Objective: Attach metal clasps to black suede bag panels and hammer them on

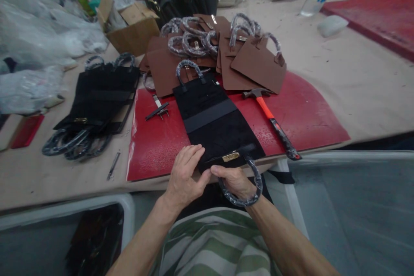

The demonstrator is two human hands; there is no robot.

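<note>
A black bag panel [220, 116] lies on the red mat [148, 151], with a plastic-wrapped handle at each end and a gold clasp [230, 156] near its front edge. The panel's near left corner is under my left hand [186, 177], whose fingers lie flat and together with the thumb out. My right hand [236, 181] reaches through the near handle [258, 183] and pinches the panel's front edge, thumb on top. The two thumbs almost meet there.
A hammer [271, 120] and a small metal tool [157, 110] flank the panel. Brown panels [258, 64] are heaped behind it. Black panels [100, 95] are stacked at left, near a cardboard box [132, 30]. Bins [129, 211] stand below the table's front edge.
</note>
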